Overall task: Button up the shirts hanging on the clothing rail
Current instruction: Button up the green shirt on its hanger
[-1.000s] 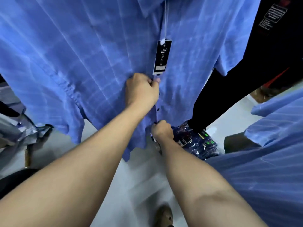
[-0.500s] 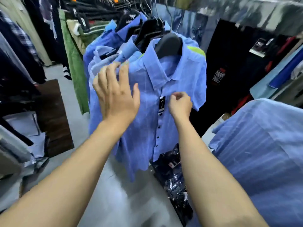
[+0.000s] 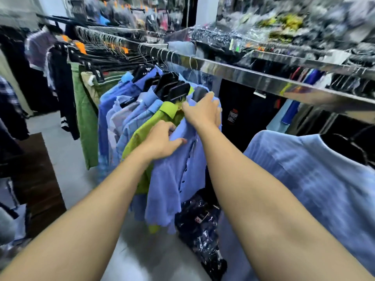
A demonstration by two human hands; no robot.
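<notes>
Crowded clothing rail [image 3: 233, 73]; both hands grip blue shirt [image 3: 178, 169].

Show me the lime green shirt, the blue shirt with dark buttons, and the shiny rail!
lime green shirt [image 3: 166, 111], head view, on its collar.
blue shirt [image 3: 168, 175], head view, on the front panel left of the buttons.
shiny rail [image 3: 253, 77], head view, on the bare metal bar.
</notes>
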